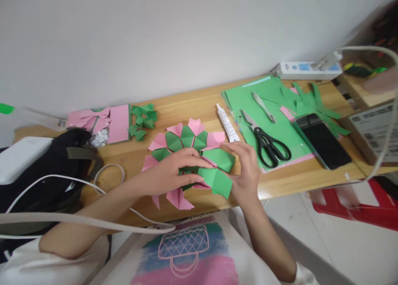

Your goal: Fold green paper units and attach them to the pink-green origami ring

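Observation:
A round origami flower (186,137) of folded green and pink paper lies near the table's front edge. My left hand (175,171) reaches over its middle, thumb and fingers closed on the folded paper at the right side. At that right rim my right hand (247,169) curls around green folded pieces, its index fingertip by a pink petal (215,139). One lighter green flap (216,180) sticks out between the two hands. The fingers hide part of the flower's centre and its lower right side.
A glue tube (227,123), scissors (269,142), a utility knife (263,106) and a phone (323,140) lie to the right, with green paper sheets (245,96). At left are small green folded pieces (143,118), a pink sheet (120,123), and a white cable (122,173). A power strip (307,70) stands behind.

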`<move>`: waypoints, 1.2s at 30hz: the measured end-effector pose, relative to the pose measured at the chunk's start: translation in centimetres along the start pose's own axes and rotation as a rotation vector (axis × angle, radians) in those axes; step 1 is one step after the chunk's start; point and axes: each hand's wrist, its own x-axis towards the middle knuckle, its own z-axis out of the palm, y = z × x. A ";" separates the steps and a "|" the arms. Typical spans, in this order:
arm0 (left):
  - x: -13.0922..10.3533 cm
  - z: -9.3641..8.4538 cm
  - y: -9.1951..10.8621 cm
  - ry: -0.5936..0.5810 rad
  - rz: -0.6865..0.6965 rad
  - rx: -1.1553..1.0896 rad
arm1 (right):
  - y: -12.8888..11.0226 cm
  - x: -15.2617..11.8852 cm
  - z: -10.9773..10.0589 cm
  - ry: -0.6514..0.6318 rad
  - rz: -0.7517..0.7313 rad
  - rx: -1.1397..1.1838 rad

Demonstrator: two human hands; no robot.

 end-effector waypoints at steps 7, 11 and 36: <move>0.0 -0.6 -0.3 0.179 0.019 0.008 | 0.7 1.1 0.3 -0.101 0.025 0.052; 0.8 -1.1 -0.1 0.425 0.033 0.025 | 1.1 1.6 0.2 -0.206 0.052 0.130; 1.2 -0.2 -0.5 0.341 0.020 -0.115 | 1.1 3.0 2.7 -0.067 0.120 0.349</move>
